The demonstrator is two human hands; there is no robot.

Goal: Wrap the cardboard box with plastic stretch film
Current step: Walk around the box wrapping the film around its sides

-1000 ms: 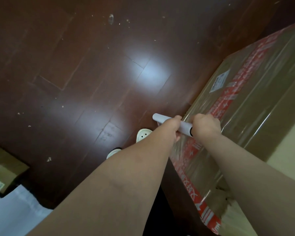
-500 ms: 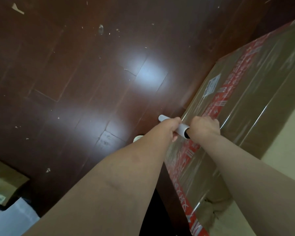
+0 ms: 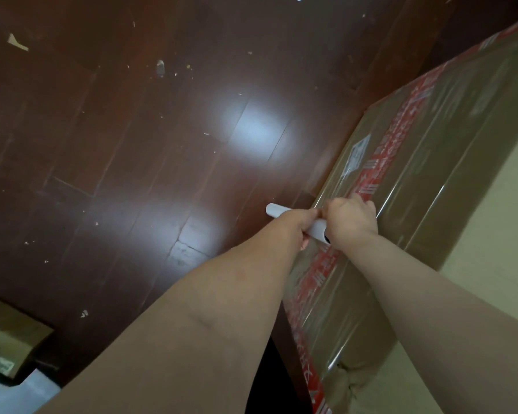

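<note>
two fists, left hand [image 3: 298, 224] and right hand [image 3: 351, 220], gripping white film tube [image 3: 314, 225], glossy film-wrapped cardboard box [image 3: 437, 186]

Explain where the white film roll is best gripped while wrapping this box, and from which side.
Grip the film roll at two places along its length, coming over it from the near side, as the left hand and right hand do. It is a slim tube lying across the cardboard box's edge, so a spread grip likely keeps it level.
</note>
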